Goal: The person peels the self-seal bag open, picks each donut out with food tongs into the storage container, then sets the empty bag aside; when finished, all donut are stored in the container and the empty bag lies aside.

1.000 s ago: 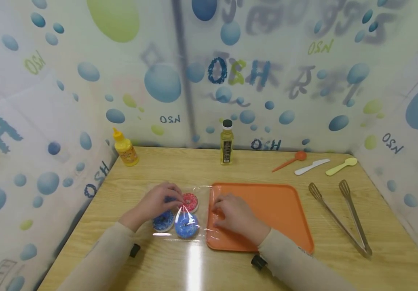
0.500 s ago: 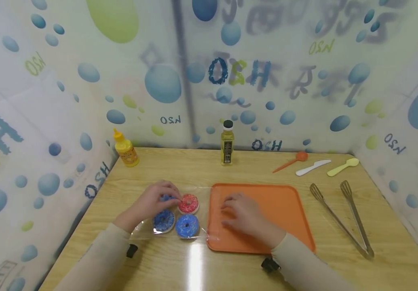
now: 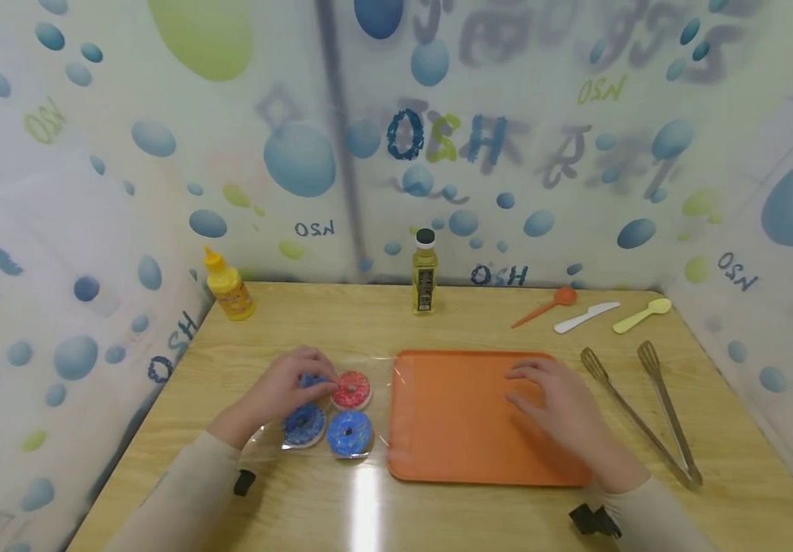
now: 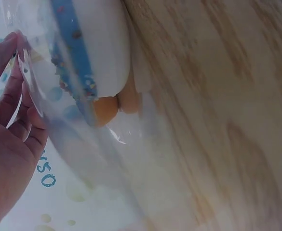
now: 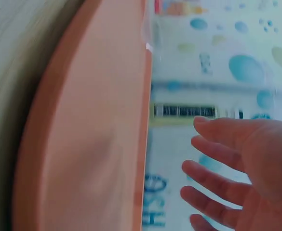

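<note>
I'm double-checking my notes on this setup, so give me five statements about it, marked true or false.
The left hand's grip pinches the clear plastic packaging. True.
The right hand's grip holds the tongs. False: the right hand's grip is empty; the tongs lie on the table.
The white knife lies between the red-orange spoon and the yellow spoon. True.
A donut sits on the orange tray. False: the donuts lie beside the orange tray.
The dark-capped bottle stands upright. True.

My bare L hand [image 3: 293,383]: thumb + index tips pinched tog.
My bare R hand [image 3: 564,400]: fingers loosely spread, thumb apart.
My beige, long-sleeved arms [image 3: 185,479]: both angled fwd + in twd ctr.
</note>
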A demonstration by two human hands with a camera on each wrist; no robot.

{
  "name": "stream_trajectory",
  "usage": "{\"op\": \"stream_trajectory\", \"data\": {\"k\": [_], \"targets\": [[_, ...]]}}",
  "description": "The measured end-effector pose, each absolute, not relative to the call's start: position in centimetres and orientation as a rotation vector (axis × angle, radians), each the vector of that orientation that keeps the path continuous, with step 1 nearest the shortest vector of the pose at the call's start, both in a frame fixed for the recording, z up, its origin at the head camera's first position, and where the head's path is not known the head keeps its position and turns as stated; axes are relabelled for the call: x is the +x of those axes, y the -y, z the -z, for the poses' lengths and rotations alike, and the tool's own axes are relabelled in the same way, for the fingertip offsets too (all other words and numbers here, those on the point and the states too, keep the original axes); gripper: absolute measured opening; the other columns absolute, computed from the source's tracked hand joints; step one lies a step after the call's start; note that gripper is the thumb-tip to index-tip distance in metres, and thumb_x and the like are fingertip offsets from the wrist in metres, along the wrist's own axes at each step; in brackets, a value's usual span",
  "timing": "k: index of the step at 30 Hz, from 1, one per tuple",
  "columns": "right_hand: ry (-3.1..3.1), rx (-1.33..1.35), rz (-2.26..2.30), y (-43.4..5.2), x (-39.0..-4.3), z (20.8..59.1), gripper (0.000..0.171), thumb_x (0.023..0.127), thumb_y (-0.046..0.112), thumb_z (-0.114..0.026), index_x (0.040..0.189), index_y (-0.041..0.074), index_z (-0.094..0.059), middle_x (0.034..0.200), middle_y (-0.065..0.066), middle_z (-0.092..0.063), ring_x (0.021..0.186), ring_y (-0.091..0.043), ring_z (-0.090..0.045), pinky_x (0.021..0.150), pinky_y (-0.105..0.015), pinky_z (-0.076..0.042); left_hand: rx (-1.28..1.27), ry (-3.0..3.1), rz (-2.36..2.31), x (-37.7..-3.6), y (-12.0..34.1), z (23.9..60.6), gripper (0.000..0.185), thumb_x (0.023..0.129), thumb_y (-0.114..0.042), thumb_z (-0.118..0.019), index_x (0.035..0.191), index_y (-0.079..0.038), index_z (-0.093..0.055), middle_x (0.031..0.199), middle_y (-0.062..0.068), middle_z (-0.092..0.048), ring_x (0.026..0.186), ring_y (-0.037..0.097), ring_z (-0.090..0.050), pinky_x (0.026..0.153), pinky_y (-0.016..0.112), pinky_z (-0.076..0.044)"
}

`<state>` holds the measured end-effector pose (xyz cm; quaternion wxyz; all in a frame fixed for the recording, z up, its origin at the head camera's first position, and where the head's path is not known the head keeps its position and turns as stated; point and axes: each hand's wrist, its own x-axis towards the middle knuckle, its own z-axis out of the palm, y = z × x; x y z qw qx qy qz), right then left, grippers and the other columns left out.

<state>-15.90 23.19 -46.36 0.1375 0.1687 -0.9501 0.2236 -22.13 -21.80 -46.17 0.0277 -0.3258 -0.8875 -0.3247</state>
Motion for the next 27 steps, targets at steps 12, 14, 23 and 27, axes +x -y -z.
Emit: {"op": "stream_trajectory", "data": {"k": [12,14,23,27], "targets": [[2.606,0.226,-0.562,-31.5,-14.1,46.6,0.038,0.081,0.014,-0.087,0.116,0.009,-0.074,0.119,-0.022,-0.07,0.109,-0.047,-0.063,0.089,-0.064,-0.047,-0.981,2.765,0.93,-22.2,21.7,46.2,0.011,0.088,-0.017,-0.083,0.093,-0.026,-0.079,0.098,-0.015,-0.07,0.099,0.01,-0.057,0.088,0.038,-0.051],[2.616,0.191,-0.526,-32.6,-13.8,46.8,0.04,0.08,0.016,-0.087,0.118,0.009,-0.073,0.119,-0.022,-0.07,0.108,-0.048,-0.062,0.087,-0.065,-0.047,-0.981,2.768,0.929,-22.2,21.7,46.3,0.012,0.088,-0.017,-0.083,0.093,-0.027,-0.079,0.098,-0.015,-0.07,0.1,0.009,-0.057,0.088,0.037,-0.051],[2.679,0.077,-0.432,-36.6,-13.2,47.8,0.06,0.073,0.028,-0.092,0.123,0.005,-0.068,0.121,-0.03,-0.063,0.108,-0.054,-0.056,0.087,-0.069,-0.045,-1.017,2.728,0.944,-22.0,21.9,46.2,0.008,0.089,-0.02,-0.083,0.093,-0.025,-0.079,0.099,-0.017,-0.07,0.099,0.008,-0.055,0.086,0.034,-0.05],[2.735,0.033,-0.455,-37.4,-12.9,48.1,0.068,0.074,0.033,-0.093,0.128,0.002,-0.066,0.127,-0.033,-0.057,0.111,-0.057,-0.051,0.09,-0.071,-0.041,-1.008,2.744,0.932,-21.9,21.9,46.0,0.007,0.089,-0.021,-0.082,0.093,-0.026,-0.079,0.099,-0.018,-0.069,0.1,0.008,-0.055,0.088,0.035,-0.05]]}}
